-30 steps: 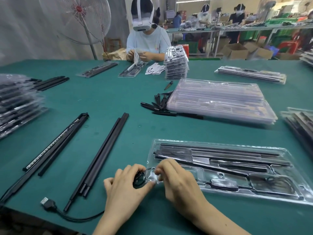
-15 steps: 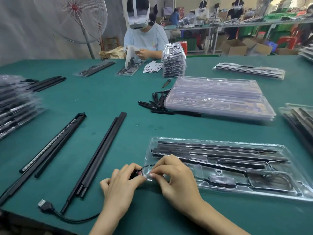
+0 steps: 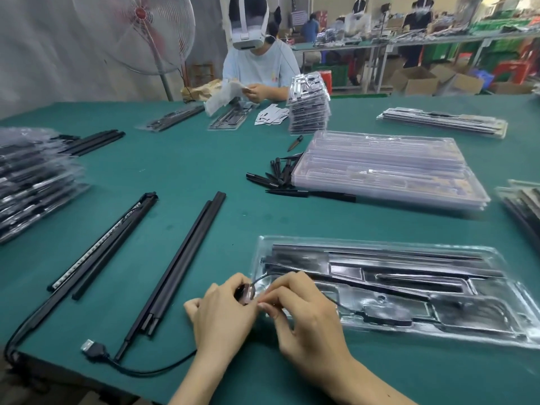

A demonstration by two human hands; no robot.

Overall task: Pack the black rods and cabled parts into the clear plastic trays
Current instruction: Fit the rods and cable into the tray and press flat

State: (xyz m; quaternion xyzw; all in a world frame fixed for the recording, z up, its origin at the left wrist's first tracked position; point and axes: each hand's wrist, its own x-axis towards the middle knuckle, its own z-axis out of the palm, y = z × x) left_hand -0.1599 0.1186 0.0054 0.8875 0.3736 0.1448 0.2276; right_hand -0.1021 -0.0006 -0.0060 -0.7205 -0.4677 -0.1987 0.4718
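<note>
A clear plastic tray [image 3: 409, 244] lies in front of me, with black rods and a cabled part in its slots. At its left end my left hand [image 3: 222, 314] grips a small black round part [image 3: 245, 291]. My right hand [image 3: 301, 311] pinches the thin black cable [image 3: 340, 304] beside that part; the cable runs on into the tray. A bundle of black rods [image 3: 181, 264] lies left of the tray. Further left is a black light bar [image 3: 105, 238] whose cable loops to a USB plug [image 3: 93, 347].
A stack of empty clear trays [image 3: 385, 171] sits beyond, with short black rods [image 3: 280, 176] at its left. Packed trays are piled at the far left [image 3: 32, 176] and right edge [image 3: 523, 206]. A person across the table handles paper. A fan stands behind.
Both hands have stayed at the tray's left end, working the small black part and its cable. The cable now shows arching between my fingers and the tray.
</note>
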